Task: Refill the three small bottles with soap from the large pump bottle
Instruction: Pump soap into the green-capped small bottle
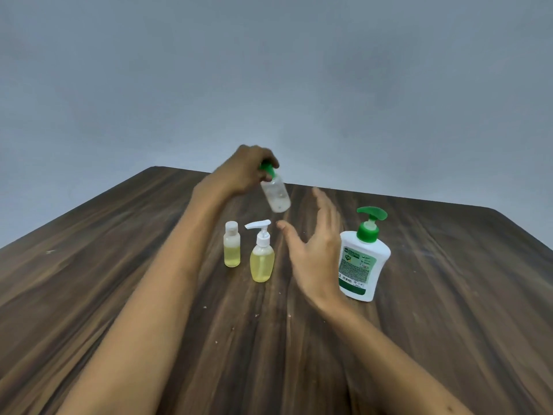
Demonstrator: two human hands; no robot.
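My left hand holds a small clear bottle by its green cap, tilted and lifted above the table. My right hand hovers open just below and to the right of it, holding nothing. On the table stand a small flip-cap bottle and a small white-pump bottle, both partly filled with yellow soap. The large white pump bottle with a green pump stands upright to the right of my right hand.
The dark wooden table carries a few small crumbs near its middle. Its far edge meets a plain grey wall.
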